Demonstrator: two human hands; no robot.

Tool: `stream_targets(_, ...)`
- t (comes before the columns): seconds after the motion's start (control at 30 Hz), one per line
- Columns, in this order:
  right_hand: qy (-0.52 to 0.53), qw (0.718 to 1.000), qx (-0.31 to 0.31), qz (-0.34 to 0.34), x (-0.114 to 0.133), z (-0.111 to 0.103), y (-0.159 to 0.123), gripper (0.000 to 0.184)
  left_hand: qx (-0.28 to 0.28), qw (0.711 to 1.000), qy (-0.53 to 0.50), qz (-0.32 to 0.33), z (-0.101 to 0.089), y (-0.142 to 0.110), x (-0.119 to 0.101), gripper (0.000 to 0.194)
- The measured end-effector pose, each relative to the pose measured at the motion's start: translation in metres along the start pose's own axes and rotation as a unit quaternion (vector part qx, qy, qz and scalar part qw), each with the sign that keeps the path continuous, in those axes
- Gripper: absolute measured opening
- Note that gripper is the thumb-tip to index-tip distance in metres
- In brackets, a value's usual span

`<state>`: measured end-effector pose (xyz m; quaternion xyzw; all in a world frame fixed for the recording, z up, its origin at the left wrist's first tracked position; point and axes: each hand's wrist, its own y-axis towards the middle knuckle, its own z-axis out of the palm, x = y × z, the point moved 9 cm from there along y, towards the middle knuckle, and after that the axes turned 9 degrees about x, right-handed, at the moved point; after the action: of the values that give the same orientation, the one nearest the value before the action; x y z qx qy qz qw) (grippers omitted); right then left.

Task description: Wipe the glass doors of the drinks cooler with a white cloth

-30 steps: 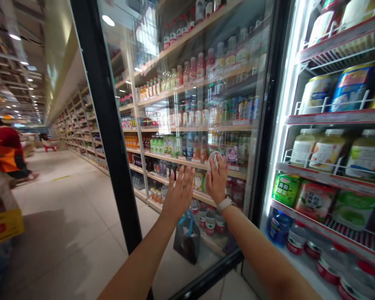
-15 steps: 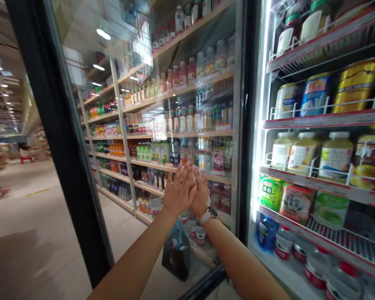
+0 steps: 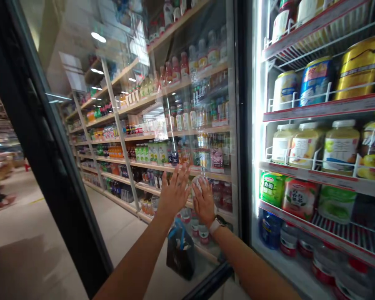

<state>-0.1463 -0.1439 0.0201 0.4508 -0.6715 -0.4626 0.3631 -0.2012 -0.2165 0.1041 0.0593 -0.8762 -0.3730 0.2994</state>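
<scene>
The glass door (image 3: 203, 268) of a drinks fridge stands swung open before me, with a black frame (image 3: 65, 183). My left hand (image 3: 172, 193) is flat against or just in front of the glass, fingers spread and holding nothing. Beside it, my right hand (image 3: 205, 204) presses a crumpled white cloth or tissue (image 3: 196, 181) on the glass. Most of that cloth is hidden under the palm and fingers. A watch (image 3: 218, 223) with a pale strap is on my right wrist.
To the right, lit fridge shelves (image 3: 318, 108) carry bottles, cans and jars. Through the glass appear long wooden shelves (image 3: 118, 177) of drinks and a dark bag (image 3: 180, 254) with blue handles on the floor. An aisle (image 3: 34, 216) runs along the left.
My hands were together, the left overlapping the right. Now they are apart: the right has moved slightly right and down with the white cloth showing. The view has shifted a little.
</scene>
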Motion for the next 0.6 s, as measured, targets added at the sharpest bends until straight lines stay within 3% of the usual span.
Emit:
stream_targets(0.17, 0.003, 0.999, -0.016, 0.033, -0.019, -0.021, 0.062, 0.058, 0.015, 1.000, -0.006, 0.002, 0.006, 0.001, 0.003, 0.065)
stream_targets(0.27, 0.000, 1.000, -0.022, 0.022, -0.025, -0.022, 0.075, 0.059, 0.023, 1.000, -0.015, 0.002, 0.010, 0.002, 0.005, 0.067)
stream_targets(0.43, 0.007, 1.000, -0.013, -0.017, -0.020, -0.003, 0.030, 0.063, 0.021, 1.000, -0.020, 0.003, 0.015, 0.004, 0.008, 0.068)
stream_targets(0.6, 0.016, 1.000, -0.004, -0.007, -0.020, 0.012, -0.006, 0.065, 0.031, 0.999, -0.016, 0.005, 0.020, 0.005, 0.009, 0.069)
